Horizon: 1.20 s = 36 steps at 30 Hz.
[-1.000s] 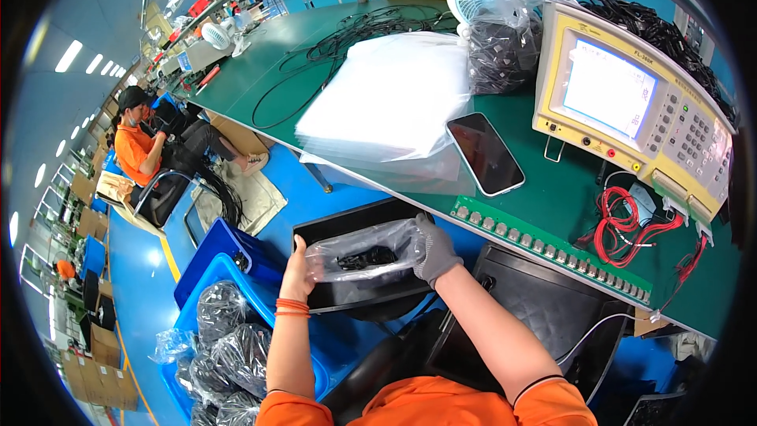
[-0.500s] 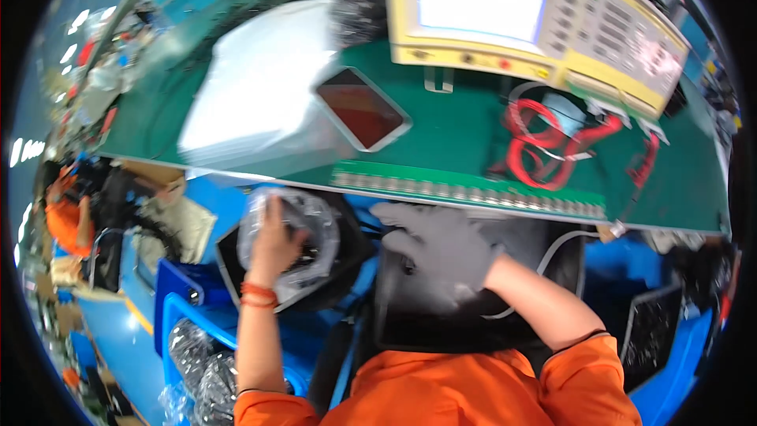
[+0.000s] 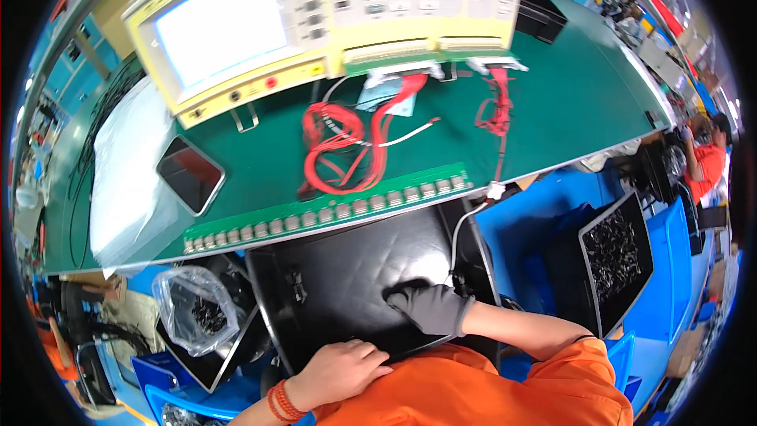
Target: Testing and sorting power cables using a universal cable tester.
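Note:
My right hand (image 3: 434,309), in a grey glove, is low over the floor of a black tray (image 3: 347,260) in front of me. Its fingers are drawn together; whatever they may hold is hidden. Bare but for a red beaded bracelet (image 3: 285,402), my left hand (image 3: 341,372) lies with fingers stretched out by the tray's near edge, holding nothing. A few small black parts (image 3: 296,287) sit at the tray's left side. Beyond it, a green circuit board strip (image 3: 331,211) with a row of metal connectors runs along the bench edge.
A clear plastic bag (image 3: 175,323) with small black parts lies in a box at left. Another black bin (image 3: 611,260) of such parts stands at right. The green bench (image 3: 564,102) carries a yellow-framed test instrument (image 3: 315,71), red cables (image 3: 378,150) and a phone (image 3: 192,175).
My view has swung right. My left hand has left the plastic bag and come to the tray's near edge. My gloved right hand has moved from the tray's far side toward its near side.

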Each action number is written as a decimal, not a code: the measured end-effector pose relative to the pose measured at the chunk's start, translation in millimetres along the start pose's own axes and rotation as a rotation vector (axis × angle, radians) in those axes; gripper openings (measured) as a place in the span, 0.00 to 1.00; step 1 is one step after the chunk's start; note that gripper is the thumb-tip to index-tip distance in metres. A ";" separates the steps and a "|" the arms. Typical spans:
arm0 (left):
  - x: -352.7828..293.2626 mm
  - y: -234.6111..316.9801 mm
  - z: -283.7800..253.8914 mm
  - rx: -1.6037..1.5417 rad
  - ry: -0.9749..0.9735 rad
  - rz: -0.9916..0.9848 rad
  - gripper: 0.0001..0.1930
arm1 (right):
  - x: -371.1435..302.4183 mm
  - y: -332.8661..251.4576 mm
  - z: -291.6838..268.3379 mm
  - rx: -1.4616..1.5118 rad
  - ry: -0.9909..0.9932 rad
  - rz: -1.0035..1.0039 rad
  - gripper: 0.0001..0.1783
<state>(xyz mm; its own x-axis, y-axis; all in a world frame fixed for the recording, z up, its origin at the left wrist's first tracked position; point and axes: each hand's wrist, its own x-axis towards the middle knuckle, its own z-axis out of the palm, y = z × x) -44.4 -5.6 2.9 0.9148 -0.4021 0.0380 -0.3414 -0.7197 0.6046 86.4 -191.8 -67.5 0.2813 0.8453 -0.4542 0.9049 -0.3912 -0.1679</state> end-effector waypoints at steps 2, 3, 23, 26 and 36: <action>22.6 3.3 10.2 0.007 -0.083 0.065 0.14 | -4.3 13.3 -26.7 0.402 0.422 -0.058 0.19; 33.1 4.5 13.6 0.036 -0.213 0.039 0.15 | -16.9 23.0 -44.0 0.373 0.528 0.006 0.17; 123.2 -37.5 64.1 -0.053 0.009 -0.135 0.12 | -105.3 49.4 -36.9 0.290 0.343 0.088 0.06; 101.8 -29.9 34.5 -0.711 0.080 -0.390 0.08 | -69.2 61.2 -59.8 0.507 0.646 0.273 0.10; 45.7 -24.8 -2.0 -1.653 0.329 -0.655 0.19 | 8.8 12.0 -91.7 0.790 0.910 -0.096 0.12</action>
<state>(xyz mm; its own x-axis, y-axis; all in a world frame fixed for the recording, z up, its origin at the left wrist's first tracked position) 6.3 -5.0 -8.7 0.8694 -0.0512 -0.4915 0.4099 0.6300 0.6595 129.1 -155.7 6.6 0.6333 0.7055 0.3183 0.5786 -0.1585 -0.8000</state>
